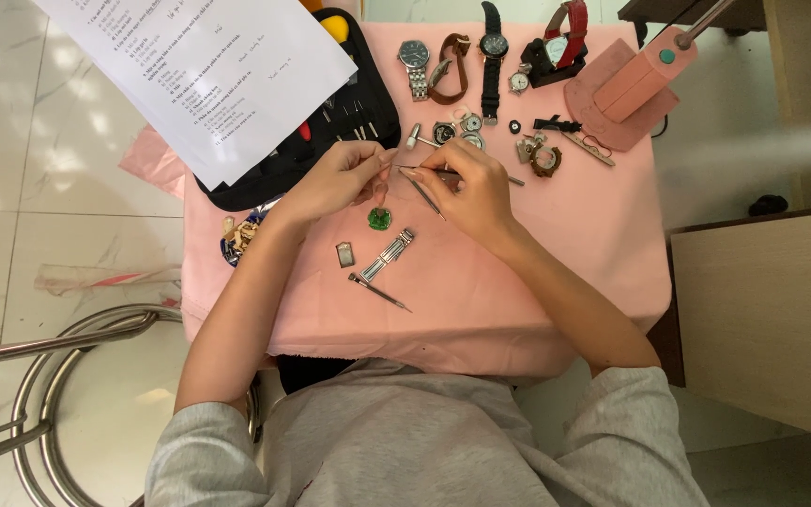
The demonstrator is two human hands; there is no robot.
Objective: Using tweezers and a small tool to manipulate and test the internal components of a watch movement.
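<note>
My left hand (342,176) is raised over the pink cloth (556,253), its fingertips pinched on something too small to make out. My right hand (469,188) holds thin metal tweezers (424,171) whose tips point left at the left fingertips; a second slim tool (424,197) slants down from that hand. Just below the hands lie a small green round part (379,220), a piece of metal watch band (389,253), a small square part (344,253) and a thin screwdriver (379,292).
Several wristwatches (415,66) and loose watch parts (466,127) lie at the far edge. A black tool case (349,113) sits far left under white printed sheets (208,66). A pink lamp base (626,89) stands far right. A steel stool (58,394) is at the left.
</note>
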